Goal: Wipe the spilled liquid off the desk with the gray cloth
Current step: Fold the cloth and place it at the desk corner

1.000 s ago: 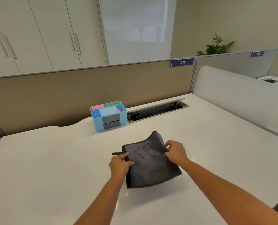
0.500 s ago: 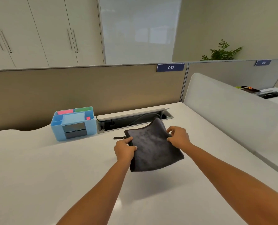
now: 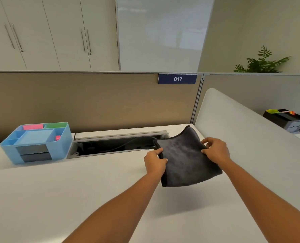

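A folded dark gray cloth (image 3: 184, 160) hangs a little above the white desk (image 3: 75, 190), near its back right corner, casting a shadow below. My left hand (image 3: 154, 161) pinches the cloth's left edge. My right hand (image 3: 215, 150) grips its right edge. Both arms stretch forward over the desk. No spilled liquid shows on the desk surface.
A light blue desk organizer (image 3: 36, 142) stands at the back left. An open cable tray (image 3: 117, 144) runs along the back, just left of the cloth. A brown partition (image 3: 93, 100) rises behind, and a white divider (image 3: 247, 134) bounds the right side.
Both hands have carried the cloth up off the desk and toward the back right corner. The view has shifted closer to the partition.
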Demonstrator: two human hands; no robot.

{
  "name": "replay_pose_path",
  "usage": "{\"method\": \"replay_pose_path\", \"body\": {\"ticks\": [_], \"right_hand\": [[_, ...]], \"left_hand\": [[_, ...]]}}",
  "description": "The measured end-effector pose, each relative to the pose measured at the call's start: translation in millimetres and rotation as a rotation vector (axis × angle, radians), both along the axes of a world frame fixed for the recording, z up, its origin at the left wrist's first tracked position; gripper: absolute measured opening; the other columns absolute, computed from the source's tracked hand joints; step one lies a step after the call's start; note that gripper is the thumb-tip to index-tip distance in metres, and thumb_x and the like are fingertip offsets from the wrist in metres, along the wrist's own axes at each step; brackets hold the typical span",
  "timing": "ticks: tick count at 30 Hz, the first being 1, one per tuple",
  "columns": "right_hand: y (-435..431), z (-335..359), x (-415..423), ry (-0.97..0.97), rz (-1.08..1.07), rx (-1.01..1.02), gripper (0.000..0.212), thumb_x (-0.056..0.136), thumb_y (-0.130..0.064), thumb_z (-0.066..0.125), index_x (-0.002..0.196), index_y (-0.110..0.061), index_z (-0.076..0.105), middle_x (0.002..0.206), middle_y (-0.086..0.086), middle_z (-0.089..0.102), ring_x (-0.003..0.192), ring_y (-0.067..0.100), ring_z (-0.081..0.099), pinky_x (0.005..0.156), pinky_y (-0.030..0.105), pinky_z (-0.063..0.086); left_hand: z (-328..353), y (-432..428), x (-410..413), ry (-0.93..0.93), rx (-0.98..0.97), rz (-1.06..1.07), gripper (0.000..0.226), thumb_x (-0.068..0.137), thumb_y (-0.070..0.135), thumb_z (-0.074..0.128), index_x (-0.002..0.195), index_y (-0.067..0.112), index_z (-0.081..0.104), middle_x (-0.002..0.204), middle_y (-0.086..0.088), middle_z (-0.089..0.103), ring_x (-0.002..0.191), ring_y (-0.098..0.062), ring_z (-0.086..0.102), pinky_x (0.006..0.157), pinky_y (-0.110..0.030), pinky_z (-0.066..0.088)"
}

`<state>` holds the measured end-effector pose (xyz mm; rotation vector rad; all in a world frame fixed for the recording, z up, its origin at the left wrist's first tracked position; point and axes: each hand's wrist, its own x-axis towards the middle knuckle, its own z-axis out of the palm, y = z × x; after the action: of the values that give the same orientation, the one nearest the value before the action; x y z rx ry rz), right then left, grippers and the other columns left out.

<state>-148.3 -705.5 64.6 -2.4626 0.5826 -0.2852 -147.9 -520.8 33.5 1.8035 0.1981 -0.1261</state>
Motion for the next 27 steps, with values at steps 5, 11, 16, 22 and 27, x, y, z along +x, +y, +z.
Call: {"method": "replay_pose_path", "body": {"ticks": [5,11,16,22,27], "right_hand": [[-52,-24,38,0.011,-0.053,0.028,0.028,0.086,-0.009,0.063,0.114,-0.014,0.064,0.114,0.014,0.066,0.092,0.027,0.059,0.09,0.038,0.05],[-92,-61,70,0.039,-0.109,0.047,0.027,0.086,-0.008,0.063,0.112,-0.014,0.065,0.111,0.015,0.067,0.092,0.03,0.061,0.087,0.04,0.051],[-107,-89,85,0.062,-0.157,0.092,0.028,0.086,-0.007,0.062,0.112,-0.014,0.065,0.111,0.015,0.067,0.096,0.032,0.061,0.088,0.042,0.05],[-114,-116,87,0.07,-0.215,0.105,0.031,0.087,-0.013,0.063,0.118,-0.009,0.06,0.116,0.017,0.065,0.105,0.036,0.06,0.09,0.044,0.049],[-103,-128,88,-0.075,-0.209,0.065,0.037,0.086,0.001,0.055,0.122,-0.006,0.057,0.123,0.018,0.058,0.108,0.036,0.057,0.088,0.042,0.048]], "left_hand": [[-20,-55,37,0.026,0.012,-0.026,0.049,0.084,0.006,0.063,0.131,0.013,0.051,0.138,-0.011,0.052,0.122,-0.03,0.053,0.107,-0.037,0.04],[-51,-94,67,0.059,0.036,-0.06,0.05,0.084,0.002,0.062,0.132,0.012,0.049,0.135,-0.012,0.054,0.122,-0.028,0.052,0.108,-0.035,0.039],[-73,-110,83,0.08,0.077,-0.065,0.051,0.083,0.0,0.063,0.132,0.011,0.05,0.135,-0.011,0.054,0.121,-0.027,0.053,0.106,-0.031,0.04],[-93,-109,91,0.043,0.266,-0.116,0.051,0.086,0.01,0.062,0.135,0.013,0.047,0.137,-0.009,0.047,0.124,-0.023,0.049,0.105,-0.027,0.038],[-99,-108,87,-0.225,0.73,-0.269,0.053,0.094,0.024,0.048,0.143,0.018,0.029,0.154,-0.006,0.017,0.141,-0.024,0.02,0.114,-0.036,0.023]]}}
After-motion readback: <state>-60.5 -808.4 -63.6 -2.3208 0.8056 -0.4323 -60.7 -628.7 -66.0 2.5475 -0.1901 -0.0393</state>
